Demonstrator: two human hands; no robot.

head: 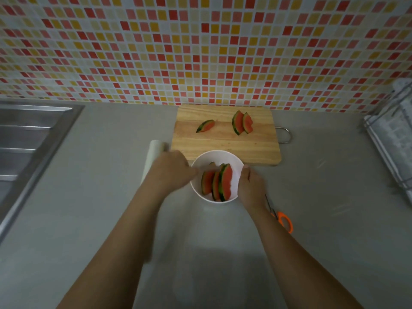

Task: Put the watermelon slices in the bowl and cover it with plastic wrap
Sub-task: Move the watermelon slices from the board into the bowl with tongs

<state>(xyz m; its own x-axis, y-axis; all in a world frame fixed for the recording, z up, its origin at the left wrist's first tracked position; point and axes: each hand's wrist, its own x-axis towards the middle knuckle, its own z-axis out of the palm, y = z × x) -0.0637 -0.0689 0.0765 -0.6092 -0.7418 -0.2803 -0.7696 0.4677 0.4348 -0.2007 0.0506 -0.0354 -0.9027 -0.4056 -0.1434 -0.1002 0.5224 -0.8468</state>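
A white bowl stands on the counter just in front of the wooden cutting board. Several watermelon slices stand on edge inside it. My left hand is at the bowl's left rim, its blurred fingers reaching in towards the slices; whether they hold one is unclear. My right hand grips the bowl's right rim, thumb over the edge. On the board lie a single slice and a pair of slices. The plastic wrap roll lies left of the board, partly hidden by my left hand.
Orange-handled scissors lie on the grey counter just right of my right forearm. A steel sink fills the left side. A dish rack with a cloth stands at the right edge. A tiled wall runs behind the board.
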